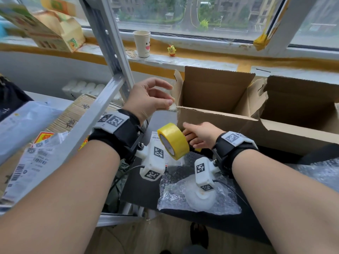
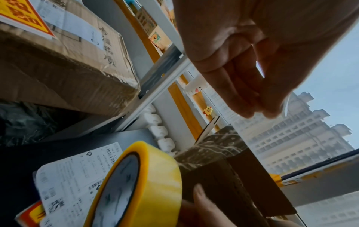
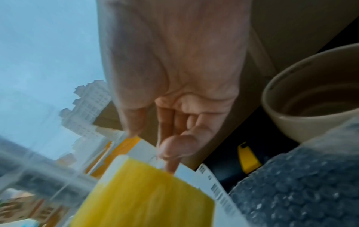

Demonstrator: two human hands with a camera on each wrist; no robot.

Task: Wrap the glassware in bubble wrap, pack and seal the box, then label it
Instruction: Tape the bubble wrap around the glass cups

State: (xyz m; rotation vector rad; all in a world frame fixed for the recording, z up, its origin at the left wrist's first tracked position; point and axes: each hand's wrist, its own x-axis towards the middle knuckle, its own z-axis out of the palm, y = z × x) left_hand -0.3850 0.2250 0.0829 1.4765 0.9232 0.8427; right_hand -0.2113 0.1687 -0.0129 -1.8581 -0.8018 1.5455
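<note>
The box [image 1: 220,123] is standing open on the worktop [image 1: 139,187], unsealed; your left hand [image 1: 148,99] is pinching tape [image 1: 172,107] at its corner. Left wrist: tape is running down to the tape roll [image 2: 139,176]. Right wrist: your right hand [image 3: 174,92] is touching it, but I cannot tell if it is gripping; a bowl [image 3: 287,122] is waiting bare.

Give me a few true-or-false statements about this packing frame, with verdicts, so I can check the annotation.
1. The cardboard box beside the left hand has its top open. True.
2. The tape roll is blue. False: it is yellow.
3. The left hand pinches the end of the tape above the box's corner. True.
4. The bubble wrap lies inside the box. False: it lies on the dark table in front of the box.
5. A paper cup with a smiling face stands on the windowsill. True.
</note>
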